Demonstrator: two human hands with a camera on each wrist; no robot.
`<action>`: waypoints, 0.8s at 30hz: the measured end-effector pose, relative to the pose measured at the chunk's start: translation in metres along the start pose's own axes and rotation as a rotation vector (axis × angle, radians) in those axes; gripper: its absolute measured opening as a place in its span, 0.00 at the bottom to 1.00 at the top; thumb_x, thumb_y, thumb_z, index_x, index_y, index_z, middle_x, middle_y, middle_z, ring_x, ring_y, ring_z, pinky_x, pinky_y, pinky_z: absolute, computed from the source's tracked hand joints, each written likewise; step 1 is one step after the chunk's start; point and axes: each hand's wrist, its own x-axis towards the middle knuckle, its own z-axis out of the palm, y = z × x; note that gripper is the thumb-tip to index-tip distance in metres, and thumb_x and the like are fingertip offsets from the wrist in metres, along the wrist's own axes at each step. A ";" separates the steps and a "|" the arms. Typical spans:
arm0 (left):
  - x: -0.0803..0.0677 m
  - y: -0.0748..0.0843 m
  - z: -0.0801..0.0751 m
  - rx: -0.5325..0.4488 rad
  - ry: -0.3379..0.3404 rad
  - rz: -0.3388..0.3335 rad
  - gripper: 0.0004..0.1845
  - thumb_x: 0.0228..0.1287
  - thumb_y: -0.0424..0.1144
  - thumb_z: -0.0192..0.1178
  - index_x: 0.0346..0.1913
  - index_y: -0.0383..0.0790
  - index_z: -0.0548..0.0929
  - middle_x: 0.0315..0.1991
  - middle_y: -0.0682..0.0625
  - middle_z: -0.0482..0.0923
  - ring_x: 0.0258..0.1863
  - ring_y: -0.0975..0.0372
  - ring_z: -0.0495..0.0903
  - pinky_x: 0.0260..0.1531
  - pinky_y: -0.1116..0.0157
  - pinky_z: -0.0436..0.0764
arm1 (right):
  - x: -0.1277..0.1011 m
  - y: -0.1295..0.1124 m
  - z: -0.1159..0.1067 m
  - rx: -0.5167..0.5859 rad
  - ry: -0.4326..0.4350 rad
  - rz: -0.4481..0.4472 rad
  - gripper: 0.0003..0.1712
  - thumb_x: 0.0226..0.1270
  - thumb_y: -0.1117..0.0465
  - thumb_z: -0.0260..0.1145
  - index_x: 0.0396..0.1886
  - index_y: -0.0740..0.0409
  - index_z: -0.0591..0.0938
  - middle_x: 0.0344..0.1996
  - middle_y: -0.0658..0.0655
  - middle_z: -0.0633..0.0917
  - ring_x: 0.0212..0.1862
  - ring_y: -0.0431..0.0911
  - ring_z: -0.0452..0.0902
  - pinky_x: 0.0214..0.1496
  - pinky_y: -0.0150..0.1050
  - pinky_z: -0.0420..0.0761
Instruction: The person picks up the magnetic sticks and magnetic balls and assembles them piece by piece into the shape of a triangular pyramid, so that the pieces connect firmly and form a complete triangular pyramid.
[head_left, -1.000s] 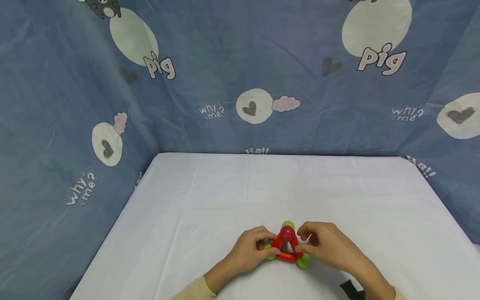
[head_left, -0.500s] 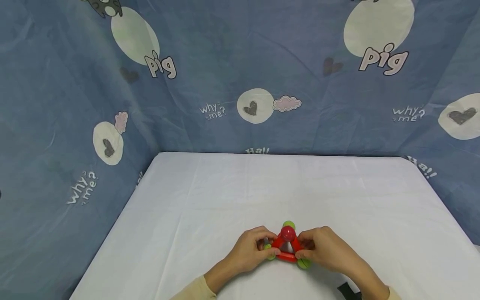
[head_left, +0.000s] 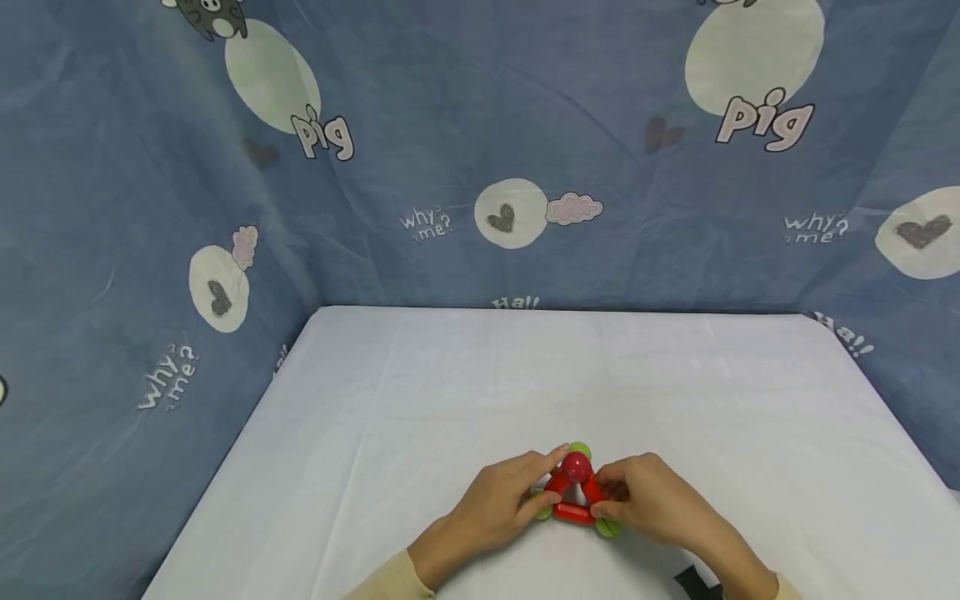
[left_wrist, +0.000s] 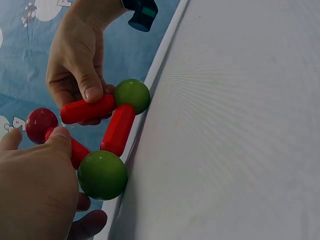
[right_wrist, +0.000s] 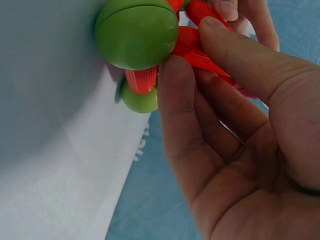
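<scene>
The left hand (head_left: 501, 507) and right hand (head_left: 651, 503) each close their grip on red rods of the toy pyramid (head_left: 576, 495) between them, standing on the white surface (head_left: 450, 392).

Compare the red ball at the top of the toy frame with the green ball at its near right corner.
The glossy red plastic ball caps the top of the frame, off the table; the glossy green plastic ball rests on the white table. In the left wrist view the red one looks smaller than the green one, though it lies farther off. Both are round, and both join red rods.
</scene>
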 end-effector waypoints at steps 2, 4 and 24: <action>0.001 0.000 -0.001 0.005 0.000 0.021 0.33 0.72 0.47 0.63 0.77 0.48 0.67 0.45 0.58 0.85 0.36 0.69 0.78 0.41 0.76 0.78 | 0.000 0.000 0.000 0.001 0.001 0.002 0.08 0.60 0.57 0.78 0.35 0.54 0.89 0.26 0.42 0.86 0.28 0.30 0.78 0.31 0.28 0.79; 0.001 0.000 -0.001 0.015 -0.002 0.035 0.33 0.72 0.46 0.63 0.77 0.49 0.67 0.45 0.58 0.85 0.36 0.70 0.78 0.42 0.77 0.78 | 0.000 0.000 0.000 -0.003 0.004 0.002 0.08 0.59 0.57 0.78 0.35 0.54 0.89 0.27 0.42 0.86 0.28 0.30 0.78 0.31 0.28 0.79; 0.001 0.002 0.000 0.076 0.006 0.072 0.33 0.71 0.45 0.65 0.76 0.50 0.68 0.45 0.58 0.87 0.40 0.70 0.84 0.43 0.76 0.81 | -0.002 0.000 0.000 -0.018 0.010 -0.011 0.08 0.60 0.57 0.78 0.35 0.54 0.89 0.27 0.41 0.87 0.29 0.29 0.78 0.31 0.28 0.79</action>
